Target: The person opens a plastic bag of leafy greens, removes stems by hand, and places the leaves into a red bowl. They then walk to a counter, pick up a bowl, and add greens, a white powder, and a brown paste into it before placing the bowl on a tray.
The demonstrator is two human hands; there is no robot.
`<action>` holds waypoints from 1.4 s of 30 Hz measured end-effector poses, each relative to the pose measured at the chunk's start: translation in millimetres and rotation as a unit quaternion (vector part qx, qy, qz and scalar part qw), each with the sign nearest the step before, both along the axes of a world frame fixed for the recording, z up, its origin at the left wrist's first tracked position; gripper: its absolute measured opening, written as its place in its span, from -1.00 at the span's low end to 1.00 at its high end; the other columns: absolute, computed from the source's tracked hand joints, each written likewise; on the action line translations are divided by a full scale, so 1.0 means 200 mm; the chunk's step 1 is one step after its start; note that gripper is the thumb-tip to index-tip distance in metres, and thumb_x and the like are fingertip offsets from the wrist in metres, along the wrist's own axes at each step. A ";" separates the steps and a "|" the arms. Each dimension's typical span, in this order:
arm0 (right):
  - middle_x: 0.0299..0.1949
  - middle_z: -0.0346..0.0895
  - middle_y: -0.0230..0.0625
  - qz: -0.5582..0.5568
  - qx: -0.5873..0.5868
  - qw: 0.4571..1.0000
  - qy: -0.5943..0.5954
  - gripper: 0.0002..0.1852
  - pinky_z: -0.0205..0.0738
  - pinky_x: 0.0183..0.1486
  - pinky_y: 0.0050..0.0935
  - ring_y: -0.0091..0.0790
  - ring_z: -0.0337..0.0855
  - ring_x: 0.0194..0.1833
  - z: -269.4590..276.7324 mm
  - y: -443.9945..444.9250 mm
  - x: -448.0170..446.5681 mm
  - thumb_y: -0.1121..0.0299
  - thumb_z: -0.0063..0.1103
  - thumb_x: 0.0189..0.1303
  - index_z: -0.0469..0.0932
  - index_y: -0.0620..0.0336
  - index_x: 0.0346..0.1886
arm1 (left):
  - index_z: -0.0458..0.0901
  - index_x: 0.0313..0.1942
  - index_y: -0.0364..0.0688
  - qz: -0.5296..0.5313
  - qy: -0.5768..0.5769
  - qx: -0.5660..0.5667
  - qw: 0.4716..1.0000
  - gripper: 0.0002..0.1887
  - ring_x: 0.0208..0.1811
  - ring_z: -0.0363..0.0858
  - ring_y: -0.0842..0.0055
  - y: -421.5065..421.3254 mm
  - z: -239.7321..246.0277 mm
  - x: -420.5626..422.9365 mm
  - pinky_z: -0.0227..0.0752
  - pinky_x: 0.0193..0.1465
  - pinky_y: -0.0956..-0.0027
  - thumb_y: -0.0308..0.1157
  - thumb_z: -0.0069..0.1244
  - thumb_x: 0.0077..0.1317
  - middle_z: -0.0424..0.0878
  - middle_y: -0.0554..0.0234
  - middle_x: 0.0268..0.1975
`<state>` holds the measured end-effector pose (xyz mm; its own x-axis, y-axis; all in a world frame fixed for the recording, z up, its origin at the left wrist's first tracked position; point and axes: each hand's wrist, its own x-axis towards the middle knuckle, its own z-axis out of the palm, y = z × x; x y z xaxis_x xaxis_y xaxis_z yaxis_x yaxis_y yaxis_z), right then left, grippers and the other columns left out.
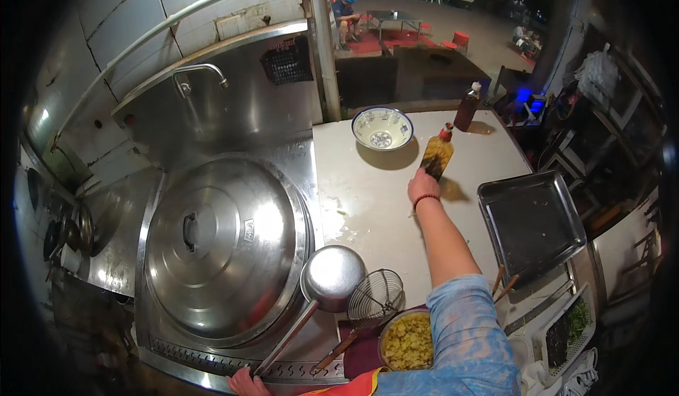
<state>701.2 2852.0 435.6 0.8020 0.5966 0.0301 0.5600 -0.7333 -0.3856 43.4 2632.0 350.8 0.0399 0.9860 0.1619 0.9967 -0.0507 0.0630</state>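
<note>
My right hand (424, 186), a beaded bracelet at its wrist, is stretched over the white worktop (371, 205) and grips the lower part of a bottle (438, 154) with yellowish liquid and a red cap. Just left of that bottle is a patterned bowl (383, 129) with a blue rim, no food visible in it. Behind stands a dark sauce bottle (468, 108) with a white cap. At the stove's front edge, my left hand (247, 382) meets the handle end of a large metal ladle (334, 274); whether the fingers close around it cannot be told.
A big lidded steel pot (223, 247) fills the left side, below a tap (204, 75). Near me lie a wire skimmer (375, 298) and a bowl of yellow diced food (407, 340). To the right are a metal tray (533, 221) and a basket of greens (570, 324). People sit outside.
</note>
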 end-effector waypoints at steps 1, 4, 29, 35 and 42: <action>-0.13 0.60 0.11 -0.022 0.005 1.000 -0.006 -0.70 0.49 0.01 -0.04 0.08 0.61 -0.04 -0.01 0.04 0.04 0.25 0.00 0.26 0.49 0.29 -0.11 | 0.54 0.11 -0.02 -0.013 0.007 0.008 1.000 -0.48 0.09 0.49 0.15 0.00 0.01 0.00 0.26 0.21 -0.01 -0.25 0.14 0.08 0.60 0.10 0.03; -0.11 0.58 0.15 -0.082 0.108 0.986 0.096 -0.55 0.45 0.06 -0.11 0.08 0.57 0.04 0.01 0.19 0.10 0.05 0.00 0.27 0.51 0.33 -0.13 | 0.55 0.09 -0.05 -0.005 0.037 -0.052 0.998 -0.51 0.08 0.49 0.12 0.01 0.04 -0.01 0.28 0.17 -0.01 -0.24 0.09 0.09 0.59 0.08 0.03; -0.36 0.61 0.01 0.110 0.206 0.943 -0.238 -0.66 0.58 -0.28 -0.12 0.01 0.67 -0.34 0.50 0.31 -0.37 0.43 -0.10 0.23 0.43 0.32 0.06 | 0.53 0.14 -0.05 -0.040 0.077 -0.354 0.931 -0.49 0.16 0.49 0.11 0.18 0.06 -0.12 0.28 0.26 0.09 -0.08 -0.11 0.21 0.60 -0.06 0.05; -0.47 0.57 0.00 0.013 0.372 0.892 0.256 -0.76 0.57 -0.53 -0.26 -0.12 0.65 -0.51 0.75 -0.41 -0.55 0.43 -0.06 0.13 0.48 0.43 -0.24 | 0.48 0.12 -0.13 -0.087 -0.003 -0.302 0.949 -0.53 0.12 0.48 0.19 0.22 -0.08 -0.22 0.29 0.22 0.07 -0.11 -0.07 0.25 0.54 0.02 0.06; -0.52 0.53 -0.23 0.032 0.353 0.881 0.313 -0.80 0.41 -0.67 -0.44 -0.45 0.54 -0.62 0.85 -1.37 -1.03 0.43 -0.03 0.16 0.45 0.42 -0.25 | 0.42 0.11 -0.22 -0.239 -0.374 -0.181 0.878 -0.55 0.06 0.47 0.29 0.37 0.08 -0.05 0.31 0.17 0.05 -0.15 -0.03 0.31 0.48 0.12 0.08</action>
<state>496.1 2578.7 606.0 0.7583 0.6514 -0.0253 0.1065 -0.1621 -0.9810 32.6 2706.7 367.7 0.4791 0.8778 -0.0004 0.5395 -0.2941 0.7890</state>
